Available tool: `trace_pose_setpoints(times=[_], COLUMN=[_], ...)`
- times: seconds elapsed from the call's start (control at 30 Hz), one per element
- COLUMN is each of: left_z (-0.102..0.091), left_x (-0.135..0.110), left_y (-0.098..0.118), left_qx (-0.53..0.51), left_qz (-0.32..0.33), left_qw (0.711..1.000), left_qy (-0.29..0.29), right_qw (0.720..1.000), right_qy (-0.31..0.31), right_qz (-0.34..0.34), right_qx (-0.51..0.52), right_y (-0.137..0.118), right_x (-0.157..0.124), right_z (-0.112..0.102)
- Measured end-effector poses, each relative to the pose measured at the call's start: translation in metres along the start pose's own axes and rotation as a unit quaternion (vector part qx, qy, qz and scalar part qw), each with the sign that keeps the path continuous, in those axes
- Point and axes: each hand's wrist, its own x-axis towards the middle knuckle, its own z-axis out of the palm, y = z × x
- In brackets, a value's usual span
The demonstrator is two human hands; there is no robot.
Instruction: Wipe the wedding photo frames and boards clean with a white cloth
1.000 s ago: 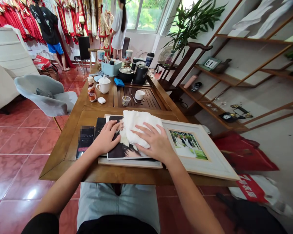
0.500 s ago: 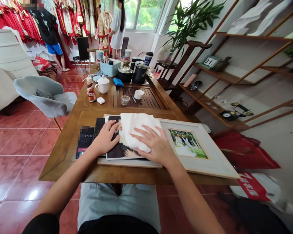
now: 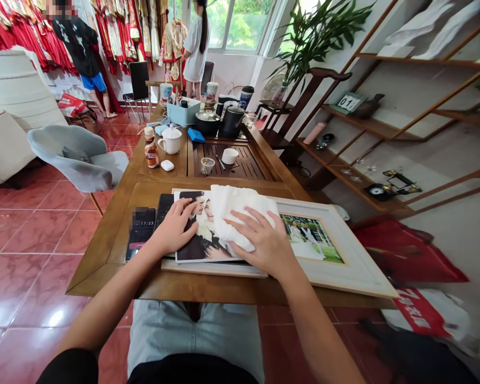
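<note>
My left hand (image 3: 177, 226) lies open, its fingers spread over the left part of a photo print (image 3: 202, 234) of a couple. My right hand (image 3: 264, 240) holds a folded white cloth (image 3: 240, 205) against the print's right side, fingers across its top and thumb at its near edge. The cloth hides that side of the print. Beneath the print are a dark panel (image 3: 165, 205) and a pale board (image 3: 220, 268). On the right lies a white picture frame (image 3: 356, 266) with an outdoor couple photo (image 3: 318, 237), partly covered by the cloth and hand.
A phone (image 3: 140, 234) lies left of the print on the wooden table (image 3: 100, 261). Farther back stand a bottle (image 3: 151, 149), a lidded white mug (image 3: 170, 141), a small white cup (image 3: 229, 156) and a plastic cup (image 3: 207, 166). A grey chair (image 3: 72, 160) is at left; two people stand behind.
My right hand has slid the cloth to the right, uncovering the couple's faces on the print and covering part of the framed photo. My left hand stays in place on the print.
</note>
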Motion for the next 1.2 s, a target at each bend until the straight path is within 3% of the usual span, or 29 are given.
trace_pose_setpoints(times=[0.27,0.47,0.7,0.93,1.1,1.2], left_z=[0.001,0.000,0.001,0.001,0.000,0.000], left_x=[0.001,0.001,0.002,0.001,0.001,0.002], left_y=[-0.001,0.001,0.001,0.000,0.000,0.000], left_qx=[0.008,-0.005,0.008,0.009,0.012,0.012], left_qz=[0.002,-0.004,-0.005,0.001,-0.001,-0.002], left_qw=[1.000,1.000,1.000,1.000,1.000,1.000], left_qy=[0.004,-0.004,-0.001,-0.002,-0.002,-0.005], right_qw=[0.997,1.000,0.997,0.999,0.996,0.994], right_qy=[-0.018,0.021,0.001,0.019,0.022,0.013], right_qz=[-0.066,0.002,-0.065,-0.006,-0.067,-0.076], right_qx=[0.023,0.006,0.042,0.026,0.056,0.072], right_y=[-0.017,-0.001,-0.019,-0.006,-0.027,-0.023], right_x=[-0.005,-0.011,-0.016,-0.022,-0.021,-0.022], right_z=[-0.004,-0.004,-0.008,-0.009,-0.009,-0.010])
